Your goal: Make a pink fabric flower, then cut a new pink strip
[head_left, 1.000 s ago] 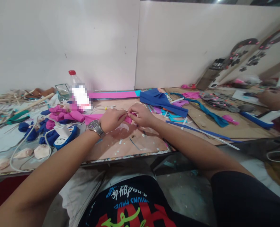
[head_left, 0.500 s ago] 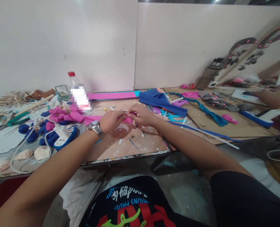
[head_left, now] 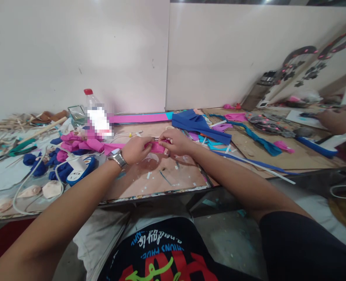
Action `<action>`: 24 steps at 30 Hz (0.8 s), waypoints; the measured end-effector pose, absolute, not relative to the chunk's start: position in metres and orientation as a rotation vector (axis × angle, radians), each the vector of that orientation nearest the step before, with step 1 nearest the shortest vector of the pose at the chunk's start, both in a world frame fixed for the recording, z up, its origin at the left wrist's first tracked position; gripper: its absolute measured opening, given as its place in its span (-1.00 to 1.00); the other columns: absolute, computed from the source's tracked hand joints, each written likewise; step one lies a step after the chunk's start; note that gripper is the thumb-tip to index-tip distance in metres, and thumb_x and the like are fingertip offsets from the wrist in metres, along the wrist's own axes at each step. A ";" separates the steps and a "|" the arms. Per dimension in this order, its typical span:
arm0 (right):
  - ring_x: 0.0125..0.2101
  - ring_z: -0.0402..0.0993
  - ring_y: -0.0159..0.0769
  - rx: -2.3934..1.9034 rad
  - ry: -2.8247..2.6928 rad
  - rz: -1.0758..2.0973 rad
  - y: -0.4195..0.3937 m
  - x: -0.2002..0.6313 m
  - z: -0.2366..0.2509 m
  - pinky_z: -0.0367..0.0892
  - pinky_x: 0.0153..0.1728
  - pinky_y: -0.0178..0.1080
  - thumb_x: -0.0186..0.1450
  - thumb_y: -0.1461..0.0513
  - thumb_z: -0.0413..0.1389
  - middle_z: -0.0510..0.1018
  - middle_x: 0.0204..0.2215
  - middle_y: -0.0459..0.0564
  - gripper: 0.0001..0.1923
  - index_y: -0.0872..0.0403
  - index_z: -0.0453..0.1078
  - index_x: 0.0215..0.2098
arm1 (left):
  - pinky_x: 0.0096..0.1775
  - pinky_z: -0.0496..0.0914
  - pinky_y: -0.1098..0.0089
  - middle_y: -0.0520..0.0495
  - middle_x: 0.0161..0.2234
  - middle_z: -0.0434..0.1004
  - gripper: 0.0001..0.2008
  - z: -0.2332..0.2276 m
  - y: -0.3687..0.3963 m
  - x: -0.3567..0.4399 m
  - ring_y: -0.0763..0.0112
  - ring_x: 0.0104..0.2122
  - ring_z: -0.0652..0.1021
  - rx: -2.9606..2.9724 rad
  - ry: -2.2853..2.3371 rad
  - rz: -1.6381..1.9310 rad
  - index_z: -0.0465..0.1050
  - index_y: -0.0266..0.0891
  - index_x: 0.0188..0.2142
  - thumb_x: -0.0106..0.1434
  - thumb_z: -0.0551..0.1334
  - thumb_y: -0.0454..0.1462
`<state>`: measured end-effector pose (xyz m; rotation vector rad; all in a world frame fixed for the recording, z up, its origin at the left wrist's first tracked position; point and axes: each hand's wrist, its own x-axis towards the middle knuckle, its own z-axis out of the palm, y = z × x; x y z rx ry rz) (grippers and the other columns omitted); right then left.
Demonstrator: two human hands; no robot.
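Over the cluttered table point(head_left: 167, 181), both hands pinch the pink strip point(head_left: 157, 147) between them.

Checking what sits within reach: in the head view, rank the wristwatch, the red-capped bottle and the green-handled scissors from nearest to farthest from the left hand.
From the left hand:
1. Wristwatch, on that hand's own wrist.
2. Red-capped bottle, behind and left, near the wall.
3. Green-handled scissors, far left on the table.
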<state>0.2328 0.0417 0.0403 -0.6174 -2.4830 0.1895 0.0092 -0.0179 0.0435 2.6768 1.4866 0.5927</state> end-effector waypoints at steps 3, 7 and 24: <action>-0.35 0.42 -0.24 -0.647 -2.460 0.203 0.043 0.235 0.040 0.20 -0.29 -0.25 0.29 0.23 0.14 0.61 -0.40 0.03 -0.87 0.10 0.51 -0.36 | -0.24 0.32 0.29 -0.11 -0.29 0.66 -0.65 0.043 -0.016 0.007 0.20 -0.30 0.58 2.675 1.540 0.572 0.56 -0.21 -0.06 0.30 0.05 -0.32; -0.38 0.41 -0.26 -0.641 -2.435 0.231 0.044 0.237 0.041 0.20 -0.30 -0.26 0.28 0.22 0.13 0.58 -0.42 0.01 -0.86 0.11 0.50 -0.37 | -0.19 0.36 0.26 -0.15 -0.24 0.66 -0.65 0.045 -0.014 0.004 0.15 -0.23 0.60 2.657 1.662 0.532 0.56 -0.21 -0.07 0.28 0.05 -0.33; -0.45 0.39 -0.35 -0.538 -2.450 0.490 0.046 0.240 0.041 0.22 -0.35 -0.32 0.20 0.25 0.13 0.57 -0.49 -0.07 -0.89 0.11 0.49 -0.42 | -0.46 0.22 0.43 -0.02 -0.40 0.54 -0.67 0.055 -0.018 -0.003 0.44 -0.51 0.40 1.792 1.073 0.419 0.55 -0.31 -0.21 0.03 0.14 -0.32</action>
